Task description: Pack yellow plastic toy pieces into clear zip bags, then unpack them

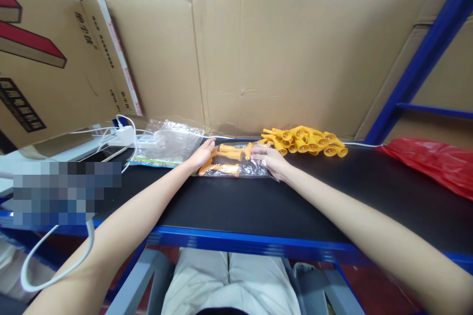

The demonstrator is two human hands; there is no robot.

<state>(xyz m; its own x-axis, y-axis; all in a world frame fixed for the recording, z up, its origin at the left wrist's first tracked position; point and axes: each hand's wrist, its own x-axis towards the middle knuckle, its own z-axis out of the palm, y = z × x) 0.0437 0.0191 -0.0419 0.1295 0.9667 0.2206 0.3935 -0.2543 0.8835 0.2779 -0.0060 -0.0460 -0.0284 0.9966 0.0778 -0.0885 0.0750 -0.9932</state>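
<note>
Clear plastic bag [254, 168] with yellow-orange pieces [227, 170] inside, lying lengthwise near the far edge of the worktop [244, 202], roughly midway between its left and right ends. Probably light, with thin, crinkly, rather slippery film, soft under pressure; contents seemingly of smooth, stiff plastic, apt to slide about inside and unlikely to break. Best taken at both short ends, with film and outermost pieces pinched together, rather than by loose film alone.

Left hand [203, 154] at the left end of the bag, fingers close together and directed toward the far edge. Right hand [271, 160] on the film at the right end, fingers directed leftward. In both cases touching the bag; cannot tell light contact from firm grip, with undersides hidden.

Just beyond the right hand, toward the far edge: heap of yellow horn-shaped pieces [308, 141], many with flared mouths toward the near edge. Beside the left hand: flat clear packaging [173, 142] with a coloured strip along its near side. Toward the far left corner: white adapter [125, 136] with cables. At the right end: crumpled red plastic [436, 162]. Behind the far edge: upright cardboard [295, 54].
</note>
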